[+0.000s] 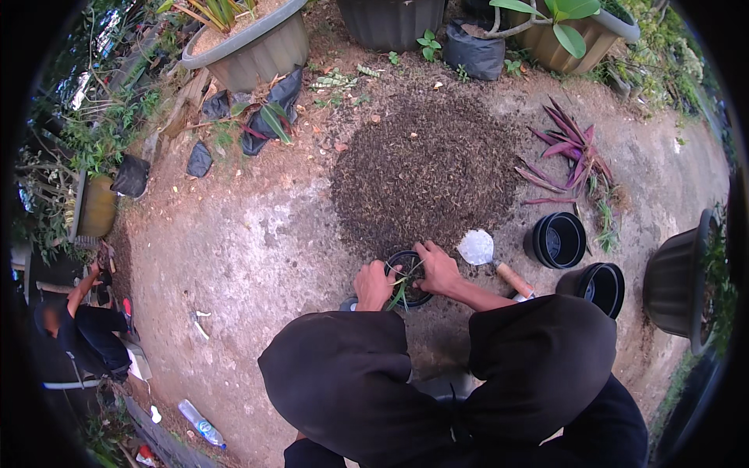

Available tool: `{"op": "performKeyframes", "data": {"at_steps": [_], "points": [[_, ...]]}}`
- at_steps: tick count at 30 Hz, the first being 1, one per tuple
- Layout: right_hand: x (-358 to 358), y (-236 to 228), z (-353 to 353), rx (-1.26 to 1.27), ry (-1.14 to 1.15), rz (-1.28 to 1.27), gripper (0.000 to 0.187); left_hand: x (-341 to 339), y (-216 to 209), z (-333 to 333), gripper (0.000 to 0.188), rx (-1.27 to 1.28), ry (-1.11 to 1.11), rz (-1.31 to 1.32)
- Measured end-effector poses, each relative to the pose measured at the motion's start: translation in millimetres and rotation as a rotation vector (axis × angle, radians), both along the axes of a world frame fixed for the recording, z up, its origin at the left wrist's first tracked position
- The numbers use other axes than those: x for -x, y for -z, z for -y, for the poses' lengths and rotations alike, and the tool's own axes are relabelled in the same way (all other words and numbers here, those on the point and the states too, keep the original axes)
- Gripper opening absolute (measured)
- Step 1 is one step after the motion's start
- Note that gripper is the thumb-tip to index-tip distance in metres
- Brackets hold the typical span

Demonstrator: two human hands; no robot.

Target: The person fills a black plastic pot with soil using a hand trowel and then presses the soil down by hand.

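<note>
Seemingly, 1 leafy plant (401, 296) already stood in the black pot (402, 255), just below centre; left hand (374, 285) and right hand (439, 271) curled fingers at its rim, grip unclear; purple plants (576, 147), upper right, lay unpotted.

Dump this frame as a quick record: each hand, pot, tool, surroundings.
left hand: fingers at pot's left side
right hand: fingers at pot's right side
pot: round, dark, green plant inside
tool: trowel, lying right of pot
beyond pot: soil heap
right: purple plants, black pots
lower left: plastic bottle
far left: another person
</note>
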State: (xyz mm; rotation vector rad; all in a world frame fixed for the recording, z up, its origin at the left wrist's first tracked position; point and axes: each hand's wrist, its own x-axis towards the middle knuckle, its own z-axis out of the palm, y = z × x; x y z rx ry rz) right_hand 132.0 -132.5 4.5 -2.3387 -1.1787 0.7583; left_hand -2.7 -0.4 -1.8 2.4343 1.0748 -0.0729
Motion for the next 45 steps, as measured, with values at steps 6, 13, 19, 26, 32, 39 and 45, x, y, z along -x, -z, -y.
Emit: {"op": "performKeyframes", "data": {"at_steps": [6,13,19,26,32,39,45], "points": [[-1.1,1.9,0.0,-0.032,-0.003,-0.01,0.08,-1.8,-3.7,-2.2,0.055,0.013,0.002,-0.034],[-11.5,23.0,3.6,-0.098,-0.044,-0.05,0.085,-3.1,-5.7,-1.1,0.054,-0.013,0.004,-0.002],[5.0,-10.8,-1.0,0.058,-0.028,0.016,0.101,-0.2,2.6,-1.2,0.051,-0.019,0.009,-0.001],[10.3,-12.8,-4.5,0.112,-0.018,0.069,0.103,-0.4,3.2,0.5,0.051,0.0,0.001,-0.012],[4.6,-4.5,-1.3,0.066,-0.04,0.039,0.099,-3.7,-1.7,-1.8,0.053,0.007,0.013,-0.044],[6.3,-15.2,-2.1,0.059,-0.045,0.072,0.11,-2.8,-0.5,-2.3,0.051,-0.016,0.004,-0.019],[14.2,-18.2,-4.2,0.102,-0.034,0.122,0.113,-1.9,-6.2,1.3,0.049,-0.019,-0.003,-0.003]]}}
